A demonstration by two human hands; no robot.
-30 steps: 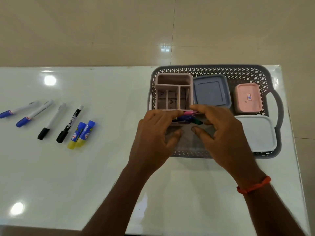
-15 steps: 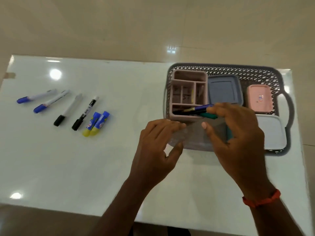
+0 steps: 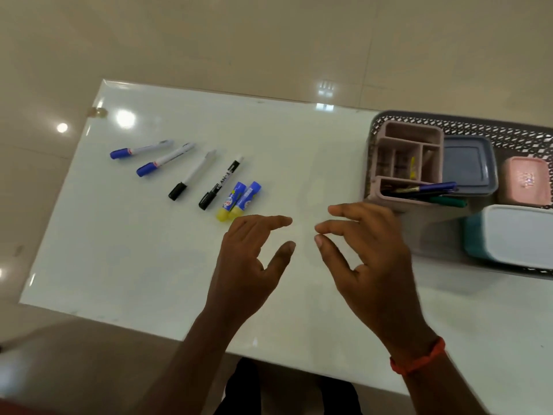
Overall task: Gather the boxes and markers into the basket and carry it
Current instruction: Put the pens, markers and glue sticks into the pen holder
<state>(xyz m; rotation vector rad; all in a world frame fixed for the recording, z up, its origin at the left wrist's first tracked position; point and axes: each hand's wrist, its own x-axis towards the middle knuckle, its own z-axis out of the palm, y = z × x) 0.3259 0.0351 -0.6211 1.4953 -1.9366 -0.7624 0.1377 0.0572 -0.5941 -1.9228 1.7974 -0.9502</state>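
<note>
The grey lattice basket (image 3: 490,127) stands at the table's right end. It holds a pink divided organizer (image 3: 401,139), a blue-grey lidded box (image 3: 466,163), a small pink box (image 3: 525,181) and a white-lidded teal box (image 3: 514,235). Several coloured markers (image 3: 431,190) lie in the organizer's front slot. On the table to the left lie two blue-capped markers (image 3: 143,160), two black-capped markers (image 3: 206,178) and two blue-yellow glue sticks (image 3: 238,202). My left hand (image 3: 251,259) and my right hand (image 3: 368,253) hover open and empty over the table between basket and markers.
The white glossy table (image 3: 149,265) ends in a near edge just below my wrists and a left edge past the blue markers. Beige tiled floor (image 3: 269,40) surrounds it. An orange band is on my right wrist.
My right hand has let go of the coloured markers, which now rest in the organizer. Both hands moved left, away from the basket, toward the loose markers. The view swung left.
</note>
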